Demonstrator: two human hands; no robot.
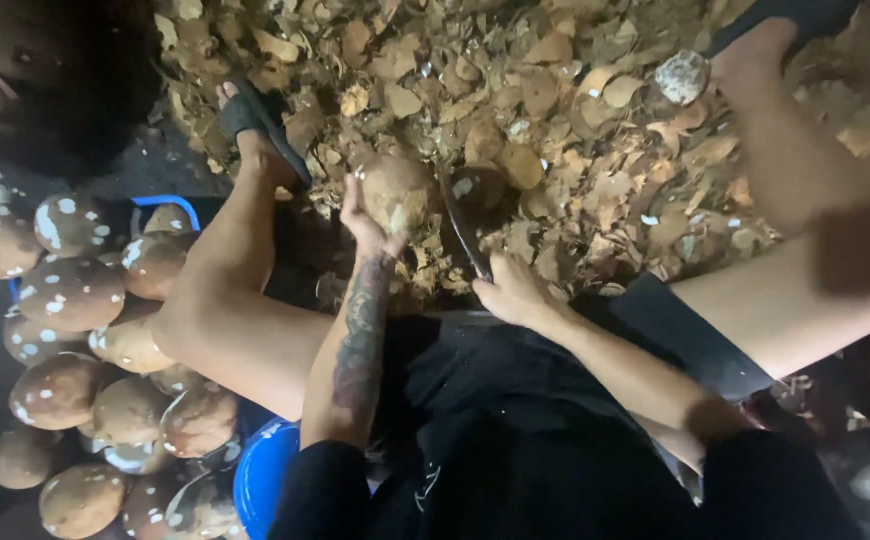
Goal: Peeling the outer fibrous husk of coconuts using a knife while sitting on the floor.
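The person sat low with knees spread, so that the work fell in the gap between the legs and the waste could drop clear of the dark shorts. Nearest the body, the right hand [515,292] was closed tight round the handle of a dark-bladed knife [462,228], the blade angled up and away toward the nut, likely so each cut went outward. Just beyond, the left hand [370,225], its forearm tattooed, cupped a brown coconut [397,190] from the side with fingers curled against the shell, holding it up over the floor beside the blade's edge. To the person's left a heap of husked coconuts [75,300], brown with pale chipped spots, lay piled by a blue tub [263,475], close enough to reach without rising. Farther out, both feet in black sandals [260,120] rested on a thick litter of shell chips [555,130], spread across the floor where the cuttings appeared to fall.
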